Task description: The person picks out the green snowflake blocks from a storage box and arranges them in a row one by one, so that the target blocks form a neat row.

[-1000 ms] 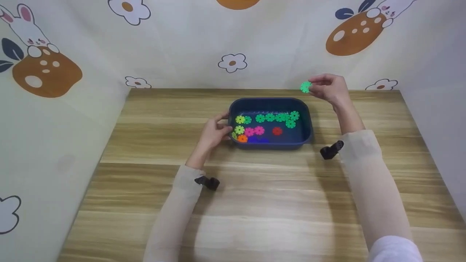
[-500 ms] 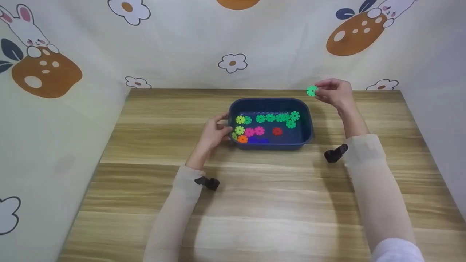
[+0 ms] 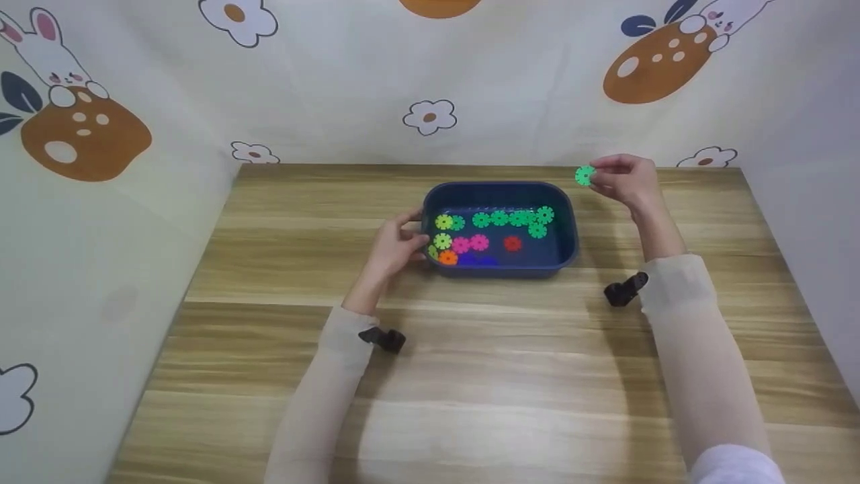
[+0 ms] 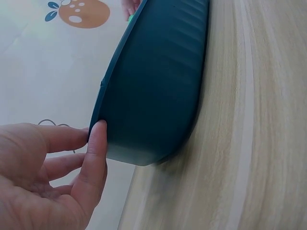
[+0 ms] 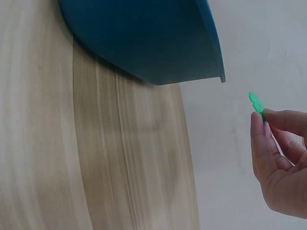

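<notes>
A dark blue plastic bin (image 3: pixel 500 271) stands on the table, holding several notched plastic discs. Green discs (image 3: pixel 500 218) lie along its far side, and a red disc (image 3: pixel 512 243) sits alone toward the right. Pink discs (image 3: pixel 478 242), an orange disc (image 3: pixel 447 257) and yellow ones are at the left, with dark blue ones at the near wall. My left hand (image 3: pixel 393 249) pinches the bin's left rim between thumb and fingers. Beyond the bin's right far corner, my right hand (image 3: pixel 628 180) pinches a green notched disc (image 3: pixel 584 176), raised above the table. In the right wrist view this disc (image 5: pixel 256 103) shows edge-on.
The wood-grain table (image 3: pixel 470 376) reaches to a patterned cloth (image 3: pixel 336 87) hanging behind it, with pale walls on both sides. A small black camera (image 3: pixel 625 289) is strapped to the right wrist, another black camera (image 3: pixel 384 339) to the left.
My right hand has moved rightward and slightly nearer and lower, away from the bin, still pinching the green disc. The left hand and the bin have stayed in place.
</notes>
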### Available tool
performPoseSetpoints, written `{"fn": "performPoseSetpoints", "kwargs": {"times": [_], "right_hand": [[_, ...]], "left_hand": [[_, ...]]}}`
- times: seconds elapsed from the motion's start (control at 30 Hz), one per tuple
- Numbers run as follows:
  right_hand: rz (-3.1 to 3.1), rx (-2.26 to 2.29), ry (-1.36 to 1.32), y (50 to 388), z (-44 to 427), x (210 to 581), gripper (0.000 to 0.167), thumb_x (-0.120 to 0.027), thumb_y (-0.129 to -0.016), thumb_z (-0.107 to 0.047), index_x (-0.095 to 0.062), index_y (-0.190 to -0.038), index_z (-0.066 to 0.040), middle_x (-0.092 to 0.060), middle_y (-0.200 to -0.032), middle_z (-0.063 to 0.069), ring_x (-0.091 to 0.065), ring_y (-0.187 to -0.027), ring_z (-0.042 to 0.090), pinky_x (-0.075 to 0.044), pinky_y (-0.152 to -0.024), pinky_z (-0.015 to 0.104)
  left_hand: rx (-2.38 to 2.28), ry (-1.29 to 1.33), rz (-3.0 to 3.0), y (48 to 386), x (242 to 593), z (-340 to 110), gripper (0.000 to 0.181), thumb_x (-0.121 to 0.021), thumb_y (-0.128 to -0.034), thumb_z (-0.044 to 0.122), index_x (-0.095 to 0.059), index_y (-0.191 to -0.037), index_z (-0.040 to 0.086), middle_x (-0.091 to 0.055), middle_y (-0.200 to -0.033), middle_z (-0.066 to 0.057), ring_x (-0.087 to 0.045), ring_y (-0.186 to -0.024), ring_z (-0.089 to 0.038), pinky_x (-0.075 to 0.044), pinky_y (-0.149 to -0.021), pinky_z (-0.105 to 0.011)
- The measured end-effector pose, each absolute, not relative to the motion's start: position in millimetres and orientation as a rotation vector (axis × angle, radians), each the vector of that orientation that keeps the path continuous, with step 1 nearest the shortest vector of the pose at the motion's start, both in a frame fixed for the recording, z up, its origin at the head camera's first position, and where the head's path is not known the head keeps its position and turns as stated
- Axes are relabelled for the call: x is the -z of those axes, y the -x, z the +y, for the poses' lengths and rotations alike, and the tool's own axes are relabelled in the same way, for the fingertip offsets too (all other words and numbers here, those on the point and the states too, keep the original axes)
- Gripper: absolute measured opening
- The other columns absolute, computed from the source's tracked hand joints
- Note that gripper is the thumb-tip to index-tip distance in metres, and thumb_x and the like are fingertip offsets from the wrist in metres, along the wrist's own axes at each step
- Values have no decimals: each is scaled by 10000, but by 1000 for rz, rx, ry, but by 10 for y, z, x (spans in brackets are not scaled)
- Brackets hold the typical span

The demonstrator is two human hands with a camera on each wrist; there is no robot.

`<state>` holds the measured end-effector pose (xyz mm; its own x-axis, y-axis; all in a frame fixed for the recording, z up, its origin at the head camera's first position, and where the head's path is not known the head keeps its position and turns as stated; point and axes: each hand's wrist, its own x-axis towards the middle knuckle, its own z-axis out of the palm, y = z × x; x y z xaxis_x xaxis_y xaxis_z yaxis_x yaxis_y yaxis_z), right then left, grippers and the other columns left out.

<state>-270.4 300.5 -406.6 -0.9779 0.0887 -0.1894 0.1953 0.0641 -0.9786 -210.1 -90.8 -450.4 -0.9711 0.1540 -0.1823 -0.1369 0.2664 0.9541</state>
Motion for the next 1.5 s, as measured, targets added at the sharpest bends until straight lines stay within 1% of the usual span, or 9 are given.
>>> {"fn": "performPoseSetpoints", "kwargs": {"times": [0.13, 0.23, 0.37, 0.5, 0.73, 0.97, 1.2, 1.33, 1.5], "right_hand": [[2184, 2116, -312, 2711, 3038, 4104, 207, -659, -891, 73, -672, -1093, 33, -712, -814, -31, -705, -744, 63, -631, -719, 189], [2168, 2123, -325, 2714, 3056, 4131, 224, -658, -890, 76, -652, -1113, 47, -719, -815, -40, -706, -748, 61, -631, -722, 190], [2176, 2108, -348, 2715, 3081, 4165, 229, -655, -895, 69, -632, -1122, 50, -706, -824, -43, -697, -759, 56, -629, -730, 186], [2197, 2086, -372, 2717, 3104, 4194, 217, -652, -897, 67, -643, -1112, 33, -696, -828, -39, -693, -765, 53, -628, -745, 184], [2222, 2082, -409, 2740, 3135, 4247, 299, -643, -908, 57, -578, -1199, 80, -680, -820, -55, -683, -772, 38, -625, -750, 176], [2258, 2078, -456, 2819, 3151, 4339, 286, -641, -902, 68, -580, -1181, 64, -668, -795, -70, -670, -749, 24, -622, -740, 162], [2304, 2009, -538, 2879, 3163, 4455, 295, -648, -903, 41, -606, -1194, 26, -671, -791, -111, -673, -725, 13, -610, -710, 140], [2347, 1951, -576, 2936, 3213, 4481, 301, -643, -924, -7, -609, -1223, -4, -652, -859, -101, -678, -769, 20, -613, -749, 159], [2399, 1866, -620, 2982, 3250, 4525, 345, -645, -939, -61, -604, -1279, -19, -648, -862, -134, -661, -773, 0, -582, -690, 143]], "left_hand": [[-1784, -11, 2300, 2101, 4501, -904, 592, -605, -931, -42, -433, -1493, 36, -500, -1458, -173, -653, -1038, -258, -628, -657, -203], [-1791, -2, 2294, 2099, 4505, -900, 597, -606, -929, -49, -432, -1493, 38, -496, -1459, -174, -650, -1053, -268, -631, -665, -211], [-1793, -2, 2294, 2103, 4515, -897, 599, -607, -928, -50, -433, -1493, 39, -493, -1459, -181, -651, -1035, -258, -639, -684, -231], [-1796, -7, 2294, 2109, 4515, -891, 591, -606, -930, -45, -436, -1490, 33, -496, -1450, -185, -647, -1007, -236, -635, -673, -222], [-1799, -5, 2274, 2119, 4516, -884, 598, -596, -934, -51, -419, -1499, 33, -487, -1458, -186, -640, -1007, -230, -638, -683, -232], [-1796, 8, 2275, 2117, 4506, -892, 595, -599, -938, -43, -421, -1500, 43, -486, -1463, -177, -634, -1028, -236, -637, -690, -230], [-1798, 7, 2283, 2070, 4518, -898, 577, -603, -940, -31, -442, -1489, 42, -510, -1446, -176, -648, -1005, -231, -624, -644, -203], [-1783, -4, 2301, 2078, 4491, -887, 581, -603, -939, -28, -441, -1491, 50, -504, -1454, -172, -652, -1022, -254, -636, -674, -228], [-1776, -6, 2310, 2083, 4498, -889, 584, -603, -932, -41, -439, -1487, 38, -501, -1456, -182, -657, -1043, -283, -648, -709, -271]]}}
